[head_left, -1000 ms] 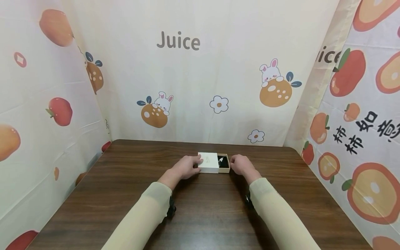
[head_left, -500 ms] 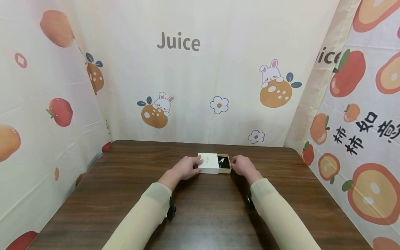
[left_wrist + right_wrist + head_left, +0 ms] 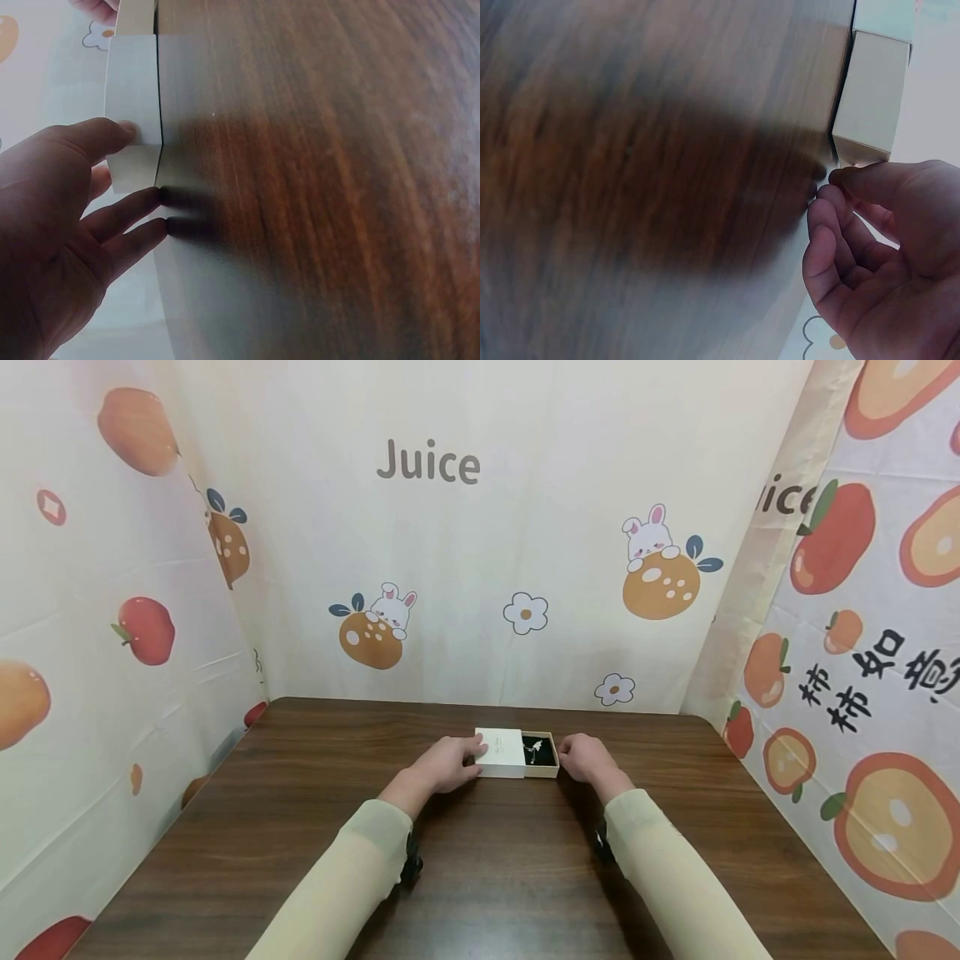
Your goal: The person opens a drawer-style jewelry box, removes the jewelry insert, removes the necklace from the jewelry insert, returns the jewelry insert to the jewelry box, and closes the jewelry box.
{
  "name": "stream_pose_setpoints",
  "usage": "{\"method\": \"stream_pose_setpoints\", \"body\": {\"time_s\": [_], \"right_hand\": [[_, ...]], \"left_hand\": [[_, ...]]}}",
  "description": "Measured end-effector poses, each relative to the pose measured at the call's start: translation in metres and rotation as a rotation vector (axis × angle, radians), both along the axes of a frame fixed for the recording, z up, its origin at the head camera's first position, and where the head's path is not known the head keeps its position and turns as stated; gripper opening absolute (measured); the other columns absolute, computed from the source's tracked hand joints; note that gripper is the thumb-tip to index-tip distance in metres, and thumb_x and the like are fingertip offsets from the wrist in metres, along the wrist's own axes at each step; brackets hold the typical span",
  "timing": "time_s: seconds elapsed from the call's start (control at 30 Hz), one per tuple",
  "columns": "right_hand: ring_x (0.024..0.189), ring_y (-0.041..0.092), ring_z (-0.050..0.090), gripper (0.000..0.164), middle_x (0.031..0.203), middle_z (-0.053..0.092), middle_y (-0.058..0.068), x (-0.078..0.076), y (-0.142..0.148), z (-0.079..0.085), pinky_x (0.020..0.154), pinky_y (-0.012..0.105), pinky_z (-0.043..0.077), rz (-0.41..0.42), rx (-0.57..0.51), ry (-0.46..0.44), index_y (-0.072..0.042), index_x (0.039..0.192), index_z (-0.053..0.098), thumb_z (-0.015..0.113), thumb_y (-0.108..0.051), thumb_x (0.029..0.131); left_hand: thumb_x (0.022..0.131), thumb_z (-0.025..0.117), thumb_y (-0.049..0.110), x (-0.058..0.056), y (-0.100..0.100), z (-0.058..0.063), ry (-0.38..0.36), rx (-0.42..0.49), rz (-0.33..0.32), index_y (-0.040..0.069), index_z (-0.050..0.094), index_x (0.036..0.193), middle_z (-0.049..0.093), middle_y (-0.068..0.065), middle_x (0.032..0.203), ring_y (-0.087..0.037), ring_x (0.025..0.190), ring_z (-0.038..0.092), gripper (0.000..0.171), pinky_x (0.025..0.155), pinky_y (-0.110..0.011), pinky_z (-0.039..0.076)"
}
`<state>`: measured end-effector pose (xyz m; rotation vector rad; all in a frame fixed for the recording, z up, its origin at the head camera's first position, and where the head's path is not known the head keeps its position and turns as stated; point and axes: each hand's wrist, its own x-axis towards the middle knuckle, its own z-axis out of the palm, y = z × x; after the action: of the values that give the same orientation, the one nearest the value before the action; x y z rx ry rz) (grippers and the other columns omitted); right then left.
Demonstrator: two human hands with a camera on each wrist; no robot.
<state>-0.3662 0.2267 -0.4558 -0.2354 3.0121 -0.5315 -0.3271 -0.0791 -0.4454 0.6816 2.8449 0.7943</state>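
Toward twelve o'clock on the dark wooden desk (image 3: 480, 893), as the person sits, both hands are busy at one small box. The left hand (image 3: 447, 762) is at the box's nine o'clock, its thumb on the front side and fingers over the top, gripping the cover. I'd keep that grip light, since squeezing could make the card bind. The right hand (image 3: 587, 758) is at three o'clock, fingers curled, seemingly pinching the end of the tray; whether it has a tab or the edge, I can't tell. The white cover (image 3: 501, 752) lies flat on the desk and should stay put. From its three o'clock side sticks the tray (image 3: 542, 772), partly out. To my eye it's being drawn open, best done level, slowly and straight toward three, because twisting might jam it. Smallest is the silvery jewellery (image 3: 534, 748) on black padding (image 3: 547, 762); it's close to the cover's edge, so a jerk could snag it.
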Motion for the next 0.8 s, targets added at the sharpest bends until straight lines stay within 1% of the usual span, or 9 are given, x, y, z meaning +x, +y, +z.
{"method": "stream_pose_setpoints", "body": {"time_s": [0.13, 0.23, 0.3, 0.33, 0.37, 0.47, 0.53, 0.57, 0.8], "right_hand": [[0.085, 0.028, 0.062, 0.015, 0.093, 0.071, 0.008, -0.016, 0.011, -0.023, 0.075, 0.041, 0.053, 0.003, 0.033, 0.048, -0.012, 0.091, 0.073, 0.062, -0.014, 0.102], [0.085, 0.028, 0.060, 0.013, 0.093, 0.070, 0.008, -0.035, 0.023, -0.048, 0.073, 0.040, 0.051, 0.022, 0.045, 0.093, -0.013, 0.092, 0.072, 0.062, -0.015, 0.100], [0.087, 0.029, 0.062, 0.014, 0.095, 0.071, 0.009, -0.031, 0.021, -0.041, 0.077, 0.042, 0.053, 0.016, 0.023, 0.056, -0.012, 0.094, 0.074, 0.062, -0.014, 0.102], [0.087, 0.027, 0.061, 0.016, 0.095, 0.071, 0.007, -0.033, 0.025, -0.045, 0.076, 0.040, 0.052, 0.036, 0.006, 0.078, -0.013, 0.093, 0.073, 0.062, -0.017, 0.103], [0.087, 0.026, 0.061, 0.015, 0.094, 0.071, 0.007, -0.028, 0.023, -0.040, 0.077, 0.039, 0.053, 0.031, 0.000, 0.075, -0.013, 0.093, 0.073, 0.062, -0.016, 0.103], [0.087, 0.026, 0.062, 0.016, 0.095, 0.071, 0.007, -0.006, 0.012, -0.013, 0.079, 0.040, 0.053, 0.008, -0.027, 0.033, -0.011, 0.094, 0.074, 0.062, -0.015, 0.104], [0.087, 0.025, 0.061, 0.017, 0.094, 0.071, 0.006, 0.004, 0.007, -0.004, 0.080, 0.039, 0.054, 0.002, -0.037, 0.035, -0.010, 0.094, 0.074, 0.061, -0.015, 0.105], [0.087, 0.026, 0.062, 0.016, 0.095, 0.072, 0.008, 0.014, 0.000, 0.008, 0.081, 0.040, 0.055, -0.023, -0.024, 0.014, -0.008, 0.095, 0.075, 0.062, -0.011, 0.104], [0.089, 0.025, 0.065, 0.016, 0.092, 0.074, 0.006, 0.022, -0.004, 0.016, 0.087, 0.041, 0.057, -0.023, 0.012, 0.034, -0.008, 0.094, 0.075, 0.062, -0.011, 0.103]], "left_hand": [[0.108, 0.072, 0.020, 0.000, 0.000, 0.000, 0.001, -0.001, 0.000, 0.010, 0.058, 0.159, 0.048, -0.009, 0.172, -0.028, 0.159, 0.048, 0.053, 0.131, -0.047, 0.041], [0.108, 0.072, 0.020, -0.001, 0.000, -0.001, 0.002, -0.003, 0.000, 0.011, 0.058, 0.159, 0.048, -0.008, 0.172, -0.028, 0.159, 0.048, 0.053, 0.131, -0.047, 0.041], [0.108, 0.072, 0.020, -0.001, 0.000, -0.001, 0.001, -0.004, 0.001, 0.011, 0.058, 0.159, 0.048, -0.008, 0.172, -0.028, 0.159, 0.048, 0.053, 0.131, -0.047, 0.041], [0.108, 0.072, 0.020, -0.001, 0.000, -0.001, 0.000, -0.003, 0.001, 0.011, 0.058, 0.159, 0.048, -0.008, 0.172, -0.028, 0.159, 0.048, 0.054, 0.131, -0.047, 0.041], [0.108, 0.072, 0.020, -0.001, 0.000, -0.002, 0.000, -0.002, 0.002, 0.011, 0.058, 0.159, 0.048, -0.009, 0.172, -0.028, 0.159, 0.048, 0.054, 0.131, -0.047, 0.041], [0.108, 0.072, 0.020, -0.001, 0.000, -0.002, 0.002, 0.000, 0.004, 0.010, 0.058, 0.159, 0.049, -0.009, 0.172, -0.028, 0.159, 0.049, 0.054, 0.130, -0.047, 0.041], [0.108, 0.072, 0.019, -0.001, 0.000, -0.003, 0.003, 0.001, 0.004, 0.009, 0.058, 0.159, 0.049, -0.010, 0.172, -0.028, 0.159, 0.049, 0.054, 0.130, -0.047, 0.041], [0.108, 0.072, 0.019, -0.001, 0.000, -0.003, 0.004, 0.002, 0.004, 0.009, 0.059, 0.158, 0.049, -0.010, 0.172, -0.028, 0.159, 0.049, 0.054, 0.130, -0.047, 0.042], [0.108, 0.072, 0.020, -0.002, 0.000, -0.003, -0.003, 0.001, 0.005, 0.010, 0.058, 0.159, 0.048, -0.008, 0.172, -0.028, 0.159, 0.048, 0.054, 0.131, -0.047, 0.041]]}}
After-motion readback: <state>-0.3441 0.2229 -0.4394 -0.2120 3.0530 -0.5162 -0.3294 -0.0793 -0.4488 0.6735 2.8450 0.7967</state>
